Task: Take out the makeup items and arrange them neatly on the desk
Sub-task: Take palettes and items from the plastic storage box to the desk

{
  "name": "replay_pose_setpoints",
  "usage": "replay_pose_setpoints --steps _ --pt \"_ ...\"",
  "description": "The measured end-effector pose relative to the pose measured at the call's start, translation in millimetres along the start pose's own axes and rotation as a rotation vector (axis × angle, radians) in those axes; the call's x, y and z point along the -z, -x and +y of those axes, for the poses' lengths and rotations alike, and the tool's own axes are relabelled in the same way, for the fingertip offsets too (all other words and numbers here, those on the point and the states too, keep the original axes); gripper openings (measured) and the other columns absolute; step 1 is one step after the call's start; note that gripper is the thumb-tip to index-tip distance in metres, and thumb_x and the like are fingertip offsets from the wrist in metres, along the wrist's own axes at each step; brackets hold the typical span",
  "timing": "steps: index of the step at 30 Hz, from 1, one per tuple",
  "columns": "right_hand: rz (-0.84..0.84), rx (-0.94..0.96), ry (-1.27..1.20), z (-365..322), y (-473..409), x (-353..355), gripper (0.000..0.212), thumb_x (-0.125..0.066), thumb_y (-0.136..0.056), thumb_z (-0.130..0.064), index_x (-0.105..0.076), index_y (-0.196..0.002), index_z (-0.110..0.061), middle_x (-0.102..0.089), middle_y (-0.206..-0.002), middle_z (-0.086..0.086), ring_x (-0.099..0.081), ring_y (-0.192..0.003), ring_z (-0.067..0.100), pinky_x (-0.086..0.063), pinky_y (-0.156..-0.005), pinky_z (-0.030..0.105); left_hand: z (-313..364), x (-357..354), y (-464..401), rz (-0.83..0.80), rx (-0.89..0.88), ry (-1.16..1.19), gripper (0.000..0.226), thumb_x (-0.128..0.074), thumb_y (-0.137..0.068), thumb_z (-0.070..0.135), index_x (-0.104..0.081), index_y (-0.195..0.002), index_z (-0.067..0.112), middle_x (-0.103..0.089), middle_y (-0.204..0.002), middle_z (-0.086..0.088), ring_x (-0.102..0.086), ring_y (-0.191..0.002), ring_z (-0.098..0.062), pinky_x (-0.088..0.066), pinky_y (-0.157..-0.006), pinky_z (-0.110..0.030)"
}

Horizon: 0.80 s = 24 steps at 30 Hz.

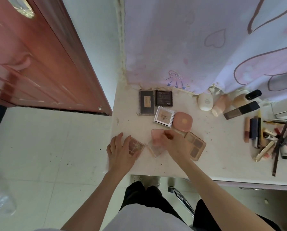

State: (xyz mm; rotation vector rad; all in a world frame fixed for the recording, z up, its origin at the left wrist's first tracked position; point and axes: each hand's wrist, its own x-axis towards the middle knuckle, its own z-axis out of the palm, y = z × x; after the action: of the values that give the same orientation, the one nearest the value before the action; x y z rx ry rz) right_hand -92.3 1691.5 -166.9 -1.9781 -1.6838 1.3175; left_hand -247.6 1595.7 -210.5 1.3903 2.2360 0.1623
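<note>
My left hand (pixel 121 151) lies over a small pinkish-brown compact (pixel 137 145) near the desk's left front edge, fingers spread around it. My right hand (pixel 171 144) pinches a pink clear-cased compact (pixel 157 137) just right of that. A brown three-pan palette (pixel 195 145) lies under my right wrist. Behind them sit two dark palettes (pixel 146 102) (pixel 164 98), a silver square compact (pixel 164 116) and a rounded pink compact (pixel 182 121).
The white desk (pixel 222 147) holds bottles and tubes (pixel 221 104) at the back right and a heap of lipsticks, pencils and brushes (pixel 271 139) at the right. A curtain (pixel 206 44) hangs behind the desk. A red door (pixel 39 55) stands left, over tiled floor.
</note>
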Motion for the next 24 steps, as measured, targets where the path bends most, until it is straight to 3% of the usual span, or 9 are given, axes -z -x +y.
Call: replay_pose_setpoints --steps 3,7,12,19,22,24 --pt "-0.036 -0.031 -0.010 -21 -16 -12 0.017 -0.052 -0.089 -0.015 -0.067 -0.097 -0.011 -0.065 -0.089 0.000 -0.056 -0.079 0.013 -0.041 -0.071 0.024 -3 -1 4 -0.013 -0.039 -0.060 0.068 -0.040 -0.088 0.058 -0.022 -0.144 0.025 -0.009 -0.154 -0.004 -0.006 -0.141 -0.023 -0.010 -0.113 -0.041" --pt "-0.131 -0.035 0.036 -35 -28 -34 0.024 -0.047 -0.089 -0.008 -0.065 -0.105 -0.009 -0.061 -0.092 0.002 -0.054 -0.086 0.017 -0.041 -0.072 0.027 -3 -2 5 -0.038 -0.031 -0.054 0.067 -0.037 -0.090 0.057 -0.017 -0.146 0.026 -0.004 -0.156 -0.001 -0.002 -0.142 -0.022 -0.007 -0.116 -0.040" --pt "-0.109 -0.099 0.027 -32 -31 -39 0.030 -0.050 -0.089 -0.006 -0.061 -0.118 -0.007 -0.064 -0.113 0.010 -0.057 -0.102 0.024 -0.043 -0.088 0.031 -4 1 5 -0.099 -0.033 -0.107 0.065 -0.032 -0.093 0.054 -0.008 -0.147 0.027 0.002 -0.156 -0.001 0.001 -0.143 -0.023 -0.005 -0.115 -0.039" --pt "-0.129 -0.008 -0.055 -31 -20 10 0.033 -0.054 -0.092 -0.018 -0.057 -0.123 -0.009 -0.063 -0.111 0.004 -0.058 -0.083 0.014 -0.049 -0.072 0.017 12 36 -15 -0.112 -0.030 0.014 0.053 -0.036 -0.096 0.040 -0.024 -0.144 0.021 -0.025 -0.151 -0.006 -0.019 -0.139 -0.024 -0.020 -0.112 -0.041" --pt "-0.042 0.187 0.141 -30 -11 44 0.035 -0.054 -0.092 -0.024 -0.056 -0.123 -0.009 -0.057 -0.120 0.008 -0.054 -0.108 0.024 -0.044 -0.092 0.032 30 50 -23 -0.017 -0.130 0.017 0.054 -0.038 -0.096 0.039 -0.024 -0.145 0.022 -0.023 -0.152 -0.005 -0.014 -0.141 -0.024 -0.016 -0.114 -0.041" --pt "-0.012 0.222 0.240 -21 -1 77 0.044 -0.051 -0.093 -0.032 -0.045 -0.135 -0.021 -0.048 -0.135 0.002 -0.047 -0.121 0.022 -0.039 -0.094 0.030 56 57 -27 0.042 -0.244 0.028 0.054 -0.040 -0.095 0.039 -0.023 -0.145 0.025 -0.021 -0.153 -0.003 -0.007 -0.142 -0.023 -0.011 -0.115 -0.041"
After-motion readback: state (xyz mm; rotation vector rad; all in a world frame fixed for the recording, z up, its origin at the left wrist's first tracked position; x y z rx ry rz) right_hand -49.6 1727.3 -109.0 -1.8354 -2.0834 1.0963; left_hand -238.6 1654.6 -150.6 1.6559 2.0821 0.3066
